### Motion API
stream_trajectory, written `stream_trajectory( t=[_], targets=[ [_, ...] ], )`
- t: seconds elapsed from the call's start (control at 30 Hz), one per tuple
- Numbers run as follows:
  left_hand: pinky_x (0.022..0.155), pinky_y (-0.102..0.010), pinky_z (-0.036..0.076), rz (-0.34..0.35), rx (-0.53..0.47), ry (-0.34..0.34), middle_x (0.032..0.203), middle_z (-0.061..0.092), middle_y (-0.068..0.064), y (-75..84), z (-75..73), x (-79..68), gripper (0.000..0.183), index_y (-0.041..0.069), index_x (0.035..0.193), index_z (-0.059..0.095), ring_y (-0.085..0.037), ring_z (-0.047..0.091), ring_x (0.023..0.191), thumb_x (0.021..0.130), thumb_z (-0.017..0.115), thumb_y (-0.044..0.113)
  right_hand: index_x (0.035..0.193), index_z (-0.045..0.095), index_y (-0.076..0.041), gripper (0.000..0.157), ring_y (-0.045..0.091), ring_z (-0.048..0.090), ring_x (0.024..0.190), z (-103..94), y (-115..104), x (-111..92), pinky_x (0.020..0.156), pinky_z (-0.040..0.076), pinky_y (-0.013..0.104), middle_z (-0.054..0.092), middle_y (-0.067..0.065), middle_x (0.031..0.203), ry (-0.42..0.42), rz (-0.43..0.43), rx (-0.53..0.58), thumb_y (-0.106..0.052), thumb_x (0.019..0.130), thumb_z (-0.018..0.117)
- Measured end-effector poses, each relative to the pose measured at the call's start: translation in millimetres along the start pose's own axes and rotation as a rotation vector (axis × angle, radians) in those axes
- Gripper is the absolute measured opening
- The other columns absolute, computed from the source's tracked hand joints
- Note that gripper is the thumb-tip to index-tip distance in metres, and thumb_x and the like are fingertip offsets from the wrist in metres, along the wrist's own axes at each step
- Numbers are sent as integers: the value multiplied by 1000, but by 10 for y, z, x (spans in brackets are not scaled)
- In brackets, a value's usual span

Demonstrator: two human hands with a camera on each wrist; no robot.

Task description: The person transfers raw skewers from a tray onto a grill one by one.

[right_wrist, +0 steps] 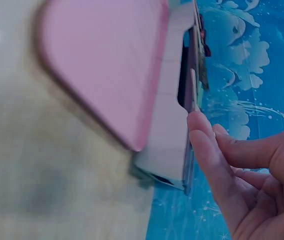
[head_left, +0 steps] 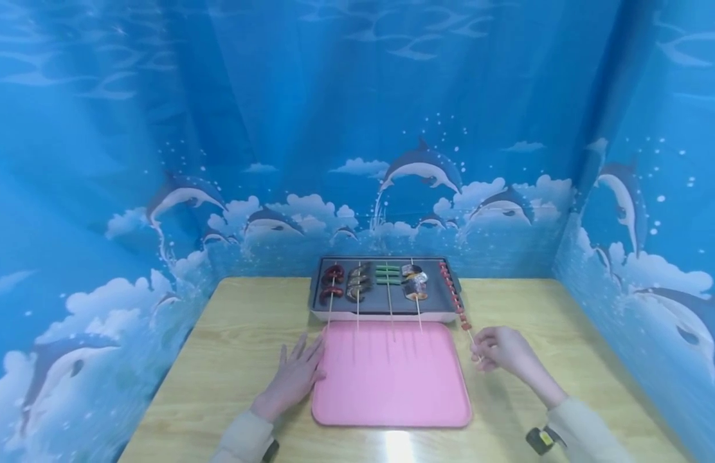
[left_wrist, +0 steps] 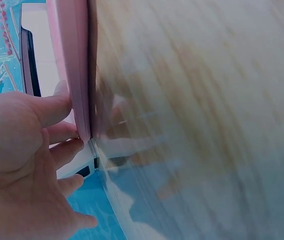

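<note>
My right hand (head_left: 499,349) pinches the bare end of a skewer threaded with small red pieces (head_left: 452,292). That skewer slants up and left over the right edge of a dark grill pan (head_left: 433,312). In the right wrist view, thumb and fingertips (right_wrist: 197,120) meet, with the stick mostly hidden. My left hand (head_left: 294,373) lies with spread fingers at the left edge of a pink tray (head_left: 392,386). In the left wrist view, its thumb and fingertips (left_wrist: 74,145) are right at the tray's rim (left_wrist: 72,60).
On the pan lie several more skewers: dark red curled pieces (head_left: 332,292), grey shrimp (head_left: 358,283), green pods (head_left: 388,274) and silvery fish chunks (head_left: 416,287). Their sticks overhang the tray's far edge. A wooden table (head_left: 253,315) carries everything, with a blue dolphin curtain (head_left: 311,161) behind.
</note>
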State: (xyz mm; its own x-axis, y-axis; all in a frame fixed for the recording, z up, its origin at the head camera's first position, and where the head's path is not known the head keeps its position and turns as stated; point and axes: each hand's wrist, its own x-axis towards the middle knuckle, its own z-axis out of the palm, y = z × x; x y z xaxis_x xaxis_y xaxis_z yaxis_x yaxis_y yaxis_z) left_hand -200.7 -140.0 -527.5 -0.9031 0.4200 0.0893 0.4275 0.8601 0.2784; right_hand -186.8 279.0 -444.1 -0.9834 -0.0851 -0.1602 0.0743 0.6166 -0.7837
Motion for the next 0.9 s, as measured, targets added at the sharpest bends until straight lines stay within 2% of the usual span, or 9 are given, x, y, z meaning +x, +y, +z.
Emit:
stream_trajectory(
  t=[0.2,0.4,0.57,0.73,0.9],
  targets=[
    [103,-70,8,2,0,-3,149,29,-10,28,3,2,57,4,139,37,-41,15,137,92,52,32,105,57,15,24,22,67,62,16,-119,360,58,58,32,68,16,77,18,58,34,-1,87,57],
    [103,-70,8,14,-1,-18,149,29,-9,62,15,22,56,5,140,36,-41,15,137,93,50,32,104,58,15,26,22,68,61,93,-84,571,61,58,35,67,25,86,56,112,72,-3,86,60],
    [102,-71,9,26,-13,-14,148,30,-10,86,20,31,56,4,139,37,-42,16,137,92,51,31,106,58,13,28,24,68,62,147,-34,634,65,57,40,69,18,78,47,153,97,-7,86,61],
    [102,-71,8,23,-20,-13,148,31,-11,99,2,36,56,3,139,37,-42,17,136,92,52,30,109,58,11,33,22,68,62,173,-10,652,63,58,37,68,11,76,50,170,76,-15,88,60],
    [102,-71,9,19,-44,5,147,33,-12,57,-9,66,54,5,139,38,-42,19,136,93,51,31,108,61,6,42,20,67,61,138,25,604,60,57,37,69,14,82,80,127,-14,-32,93,53]
  ],
)
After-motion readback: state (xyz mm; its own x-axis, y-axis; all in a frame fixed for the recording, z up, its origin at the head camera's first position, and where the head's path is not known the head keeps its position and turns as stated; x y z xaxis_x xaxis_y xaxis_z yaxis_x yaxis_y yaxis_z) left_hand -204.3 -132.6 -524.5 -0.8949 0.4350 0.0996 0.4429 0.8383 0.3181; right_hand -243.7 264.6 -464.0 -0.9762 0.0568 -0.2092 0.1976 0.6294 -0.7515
